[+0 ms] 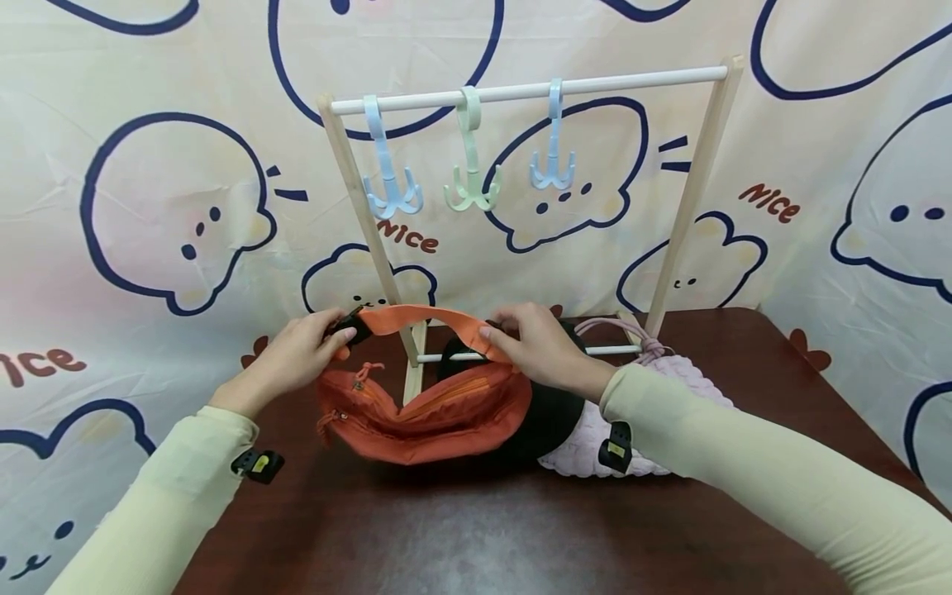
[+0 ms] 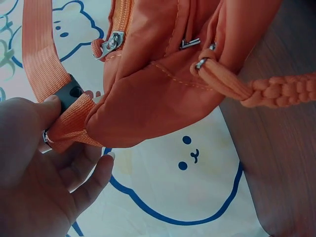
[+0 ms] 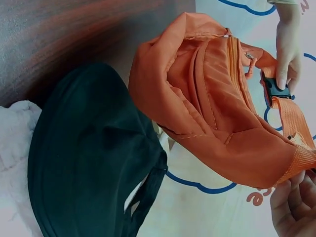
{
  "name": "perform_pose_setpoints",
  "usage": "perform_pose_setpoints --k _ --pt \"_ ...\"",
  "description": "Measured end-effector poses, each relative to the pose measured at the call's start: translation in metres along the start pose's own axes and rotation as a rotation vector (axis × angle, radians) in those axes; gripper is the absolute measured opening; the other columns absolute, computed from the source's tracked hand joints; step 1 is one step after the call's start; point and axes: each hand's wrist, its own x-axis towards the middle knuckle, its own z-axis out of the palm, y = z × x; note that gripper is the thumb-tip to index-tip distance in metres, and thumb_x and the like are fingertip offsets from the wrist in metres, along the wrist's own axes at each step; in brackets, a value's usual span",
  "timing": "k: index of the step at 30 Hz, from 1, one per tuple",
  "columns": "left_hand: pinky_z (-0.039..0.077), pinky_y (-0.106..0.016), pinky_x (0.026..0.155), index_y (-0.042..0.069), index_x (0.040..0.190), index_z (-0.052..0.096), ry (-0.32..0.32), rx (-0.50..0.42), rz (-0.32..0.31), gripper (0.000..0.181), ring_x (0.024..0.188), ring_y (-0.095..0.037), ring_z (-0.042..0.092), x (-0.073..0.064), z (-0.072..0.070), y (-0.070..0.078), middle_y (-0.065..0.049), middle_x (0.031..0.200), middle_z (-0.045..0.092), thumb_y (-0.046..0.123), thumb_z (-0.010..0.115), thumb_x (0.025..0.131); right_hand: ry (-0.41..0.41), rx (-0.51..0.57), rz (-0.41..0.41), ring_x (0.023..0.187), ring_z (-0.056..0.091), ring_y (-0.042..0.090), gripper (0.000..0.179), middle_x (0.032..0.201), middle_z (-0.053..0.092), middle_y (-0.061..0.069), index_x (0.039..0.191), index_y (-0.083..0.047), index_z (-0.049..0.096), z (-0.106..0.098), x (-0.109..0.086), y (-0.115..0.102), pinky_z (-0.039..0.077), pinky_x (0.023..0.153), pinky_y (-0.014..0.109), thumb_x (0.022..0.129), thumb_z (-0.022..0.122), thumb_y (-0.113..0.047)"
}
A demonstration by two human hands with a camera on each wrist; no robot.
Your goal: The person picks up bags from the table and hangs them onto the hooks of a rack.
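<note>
An orange waist bag (image 1: 439,426) hangs between both hands above the table, its zips with cord pulls facing up. My left hand (image 1: 303,351) pinches the strap at its black buckle (image 3: 276,90), thumb on top of it in the left wrist view. At the other end, my right hand (image 1: 541,345) grips the orange strap (image 1: 424,316) near where it joins the bag. The strap arches between the hands. Behind the bag and below the right hand lies a black cap (image 3: 94,148), partly covered by them in the head view.
A rack with a white top rail (image 1: 640,80) and wooden legs stands at the back. From the rail hang two blue hooks (image 1: 388,169) and a green hook (image 1: 472,157). A pale lilac quilted bag (image 1: 692,376) with cord handles lies right on the brown table (image 1: 476,537).
</note>
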Motion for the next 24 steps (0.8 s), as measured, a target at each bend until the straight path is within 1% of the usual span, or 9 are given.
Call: perform_pose_setpoints --k 9,11,16,22,24 --pt "0.041 -0.033 0.064 0.005 0.121 0.058 0.079 0.013 0.012 0.03 0.066 -0.018 0.053 -0.001 -0.002 0.005 -0.01 0.085 0.069 0.03 0.046 0.108 0.068 0.01 0.001 0.066 0.057 0.013 0.02 0.082 0.072 0.006 0.096 -0.006 0.074 -0.002 0.005 -0.002 0.046 0.062 0.027 0.102 0.061 -0.021" --pt "0.041 -0.034 0.064 0.005 0.121 0.058 0.095 0.008 0.013 0.03 0.066 -0.018 0.053 -0.002 -0.003 0.006 -0.01 0.084 0.069 0.03 0.046 0.108 0.085 0.01 -0.008 0.065 0.058 0.013 0.02 0.081 0.072 0.007 0.095 -0.006 0.074 -0.002 0.006 -0.003 0.046 0.062 0.027 0.102 0.062 -0.021" --pt "0.041 -0.035 0.062 0.007 0.113 0.057 0.129 0.001 0.009 0.025 0.064 -0.02 0.052 -0.002 -0.004 0.009 -0.009 0.082 0.067 0.029 0.046 0.108 0.119 0.002 -0.021 0.066 0.059 0.013 0.02 0.083 0.072 0.007 0.097 -0.005 0.074 -0.001 0.01 -0.003 0.047 0.061 0.026 0.101 0.062 -0.021" --pt "0.04 -0.035 0.063 0.008 0.118 0.056 0.189 0.023 0.009 0.027 0.065 -0.021 0.052 -0.002 -0.007 0.013 -0.01 0.082 0.067 0.031 0.045 0.108 0.157 0.005 -0.032 0.066 0.059 0.014 0.02 0.082 0.072 0.008 0.095 -0.005 0.074 -0.002 0.013 -0.006 0.046 0.061 0.026 0.101 0.062 -0.02" --pt "0.04 -0.035 0.063 0.009 0.119 0.056 0.207 0.031 0.011 0.028 0.066 -0.022 0.052 -0.002 -0.009 0.014 -0.009 0.082 0.066 0.032 0.045 0.108 0.161 0.015 -0.035 0.067 0.061 0.013 0.02 0.083 0.073 0.007 0.097 -0.005 0.074 -0.003 0.014 -0.007 0.048 0.061 0.025 0.101 0.062 -0.02"
